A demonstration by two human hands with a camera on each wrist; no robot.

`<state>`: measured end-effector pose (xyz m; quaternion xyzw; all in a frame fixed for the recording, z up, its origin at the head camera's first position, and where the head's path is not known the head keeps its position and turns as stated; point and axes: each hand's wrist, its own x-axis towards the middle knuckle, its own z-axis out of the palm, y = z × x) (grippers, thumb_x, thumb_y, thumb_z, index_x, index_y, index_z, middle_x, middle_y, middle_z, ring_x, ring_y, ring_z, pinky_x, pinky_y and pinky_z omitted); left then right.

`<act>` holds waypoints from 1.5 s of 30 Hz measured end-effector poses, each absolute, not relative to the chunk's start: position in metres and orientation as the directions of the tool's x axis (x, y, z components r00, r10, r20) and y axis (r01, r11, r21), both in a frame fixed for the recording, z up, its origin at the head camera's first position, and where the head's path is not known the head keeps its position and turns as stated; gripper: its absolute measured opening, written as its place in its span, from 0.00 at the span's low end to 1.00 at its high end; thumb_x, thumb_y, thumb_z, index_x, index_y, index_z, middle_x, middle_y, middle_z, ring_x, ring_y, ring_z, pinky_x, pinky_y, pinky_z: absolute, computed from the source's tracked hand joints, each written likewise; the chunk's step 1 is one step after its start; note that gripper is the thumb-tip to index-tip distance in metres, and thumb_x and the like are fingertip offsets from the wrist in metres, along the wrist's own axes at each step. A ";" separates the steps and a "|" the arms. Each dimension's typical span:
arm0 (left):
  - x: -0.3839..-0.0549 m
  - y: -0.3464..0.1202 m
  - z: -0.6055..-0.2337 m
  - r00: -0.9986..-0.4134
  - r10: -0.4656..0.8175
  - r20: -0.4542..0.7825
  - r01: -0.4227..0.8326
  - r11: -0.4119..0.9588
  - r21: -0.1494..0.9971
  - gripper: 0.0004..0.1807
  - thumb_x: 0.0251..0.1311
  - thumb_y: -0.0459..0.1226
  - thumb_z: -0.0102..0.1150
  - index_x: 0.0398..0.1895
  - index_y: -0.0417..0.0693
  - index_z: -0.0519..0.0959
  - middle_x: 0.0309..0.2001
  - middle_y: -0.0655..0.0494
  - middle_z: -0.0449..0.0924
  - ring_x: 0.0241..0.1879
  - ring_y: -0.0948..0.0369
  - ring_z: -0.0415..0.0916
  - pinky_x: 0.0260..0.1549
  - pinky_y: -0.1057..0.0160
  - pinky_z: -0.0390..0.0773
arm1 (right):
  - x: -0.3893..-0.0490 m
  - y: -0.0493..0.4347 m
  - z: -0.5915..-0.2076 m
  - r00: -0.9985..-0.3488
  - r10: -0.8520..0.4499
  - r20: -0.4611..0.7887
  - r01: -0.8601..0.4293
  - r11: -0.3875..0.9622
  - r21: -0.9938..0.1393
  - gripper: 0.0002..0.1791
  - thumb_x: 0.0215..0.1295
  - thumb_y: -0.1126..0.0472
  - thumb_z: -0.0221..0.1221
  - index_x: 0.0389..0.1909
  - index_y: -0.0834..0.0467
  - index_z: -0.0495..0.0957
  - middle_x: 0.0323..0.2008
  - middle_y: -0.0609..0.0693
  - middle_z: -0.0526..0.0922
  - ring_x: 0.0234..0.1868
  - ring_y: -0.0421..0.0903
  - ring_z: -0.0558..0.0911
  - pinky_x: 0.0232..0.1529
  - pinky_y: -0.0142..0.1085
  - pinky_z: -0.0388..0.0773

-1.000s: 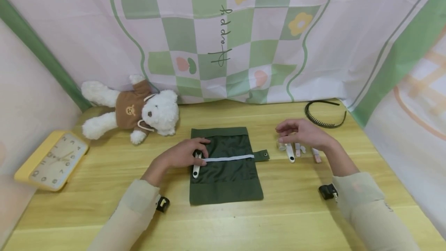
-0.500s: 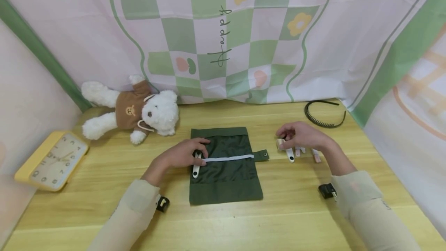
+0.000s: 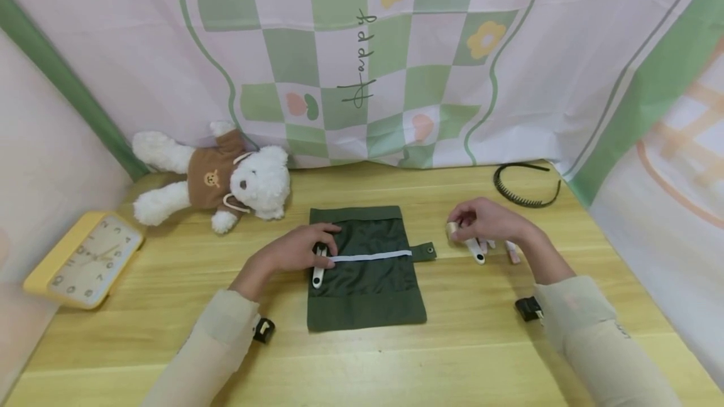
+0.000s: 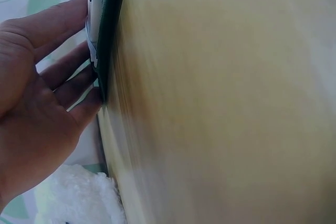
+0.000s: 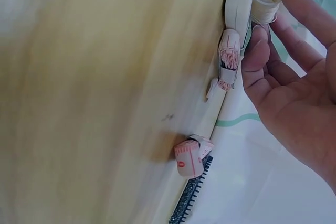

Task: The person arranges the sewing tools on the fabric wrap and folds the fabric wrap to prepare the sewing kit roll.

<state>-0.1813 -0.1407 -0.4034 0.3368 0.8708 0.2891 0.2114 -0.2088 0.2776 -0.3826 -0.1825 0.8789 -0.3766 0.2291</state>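
My left hand [image 3: 302, 247] rests on a dark green cloth pouch [image 3: 367, 309] lying flat, fingers mostly straight. Beneath those fingers a slim white tool [image 3: 318, 278] with a black dot at its end lies at the left end of the pouch's white elastic band [image 3: 373, 257]. To the right, my right hand [image 3: 492, 220] pinches a spool of cream thread [image 5: 264, 6] between thumb and fingers. Close by its fingertips are a second white tool [image 3: 479, 256] with a black dot and a banded pink-and-white bundle [image 5: 229, 59].
A rolled tape measure [image 5: 189, 158] lies right of the bundle, and a black toothed headband [image 3: 523, 200] sits at the back right. At the left are a white plush bear [image 3: 260, 184] in a brown top and a yellow clock [image 3: 85, 259]. A patterned curtain [image 3: 390, 93] hangs behind the table.
My right fingers have closed on the thread spool, which has tilted and shifted slightly left. The white tool beside it has swung a little right. My left hand has stayed put.
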 end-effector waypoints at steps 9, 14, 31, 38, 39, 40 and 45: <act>-0.182 -0.140 -0.404 -0.690 0.700 -0.182 0.448 0.611 0.653 0.04 0.68 0.41 0.66 0.38 0.52 0.83 0.75 0.44 0.62 0.70 0.44 0.65 0.60 0.48 0.71 | -0.209 0.267 -0.374 -0.851 -0.498 -0.167 -0.226 0.634 -0.740 0.18 0.65 0.60 0.69 0.50 0.67 0.82 0.38 0.53 0.83 0.40 0.49 0.80 0.40 0.36 0.78; -0.182 -0.140 -0.406 -0.692 0.699 -0.178 0.450 0.612 0.650 0.02 0.69 0.39 0.64 0.36 0.55 0.83 0.75 0.44 0.62 0.69 0.44 0.66 0.58 0.49 0.72 | -0.208 0.257 -0.370 -0.864 -0.486 -0.131 -0.235 0.618 -0.750 0.20 0.66 0.57 0.69 0.53 0.66 0.81 0.40 0.53 0.83 0.42 0.50 0.80 0.40 0.38 0.79; -0.182 -0.140 -0.407 -0.696 0.696 -0.173 0.449 0.611 0.652 0.03 0.69 0.38 0.64 0.35 0.54 0.82 0.75 0.44 0.62 0.68 0.44 0.67 0.55 0.50 0.72 | -0.212 0.208 -0.367 -0.855 -0.508 -0.100 -0.220 0.532 -0.818 0.23 0.64 0.56 0.71 0.56 0.62 0.81 0.46 0.55 0.84 0.48 0.51 0.82 0.48 0.44 0.79; -0.182 -0.140 -0.408 -0.703 0.688 -0.178 0.436 0.615 0.657 0.04 0.68 0.38 0.65 0.34 0.54 0.82 0.75 0.44 0.62 0.69 0.44 0.65 0.57 0.50 0.72 | -0.213 0.197 -0.368 -0.854 -0.512 -0.090 -0.214 0.504 -0.837 0.21 0.63 0.56 0.71 0.54 0.60 0.82 0.46 0.54 0.84 0.49 0.50 0.83 0.50 0.45 0.79; -0.182 -0.140 -0.408 -0.701 0.692 -0.174 0.443 0.613 0.654 0.04 0.69 0.38 0.65 0.34 0.54 0.82 0.75 0.44 0.62 0.69 0.44 0.66 0.56 0.50 0.72 | -0.213 0.195 -0.368 -0.853 -0.514 -0.089 -0.214 0.500 -0.839 0.21 0.63 0.57 0.71 0.54 0.61 0.82 0.46 0.55 0.84 0.49 0.51 0.83 0.50 0.45 0.79; -0.182 -0.140 -0.408 -0.700 0.693 -0.172 0.445 0.612 0.654 0.04 0.69 0.38 0.64 0.34 0.54 0.82 0.75 0.44 0.62 0.69 0.44 0.66 0.56 0.50 0.72 | -0.213 0.194 -0.369 -0.852 -0.517 -0.087 -0.215 0.495 -0.842 0.21 0.63 0.57 0.71 0.54 0.61 0.82 0.46 0.55 0.84 0.49 0.51 0.83 0.50 0.45 0.79; -0.182 -0.141 -0.408 -0.696 0.701 -0.159 0.460 0.604 0.651 0.05 0.70 0.38 0.63 0.34 0.55 0.81 0.74 0.43 0.62 0.70 0.43 0.65 0.54 0.51 0.72 | -0.213 0.188 -0.372 -0.840 -0.535 -0.091 -0.206 0.469 -0.859 0.21 0.65 0.58 0.69 0.55 0.63 0.81 0.48 0.57 0.83 0.51 0.53 0.83 0.50 0.44 0.80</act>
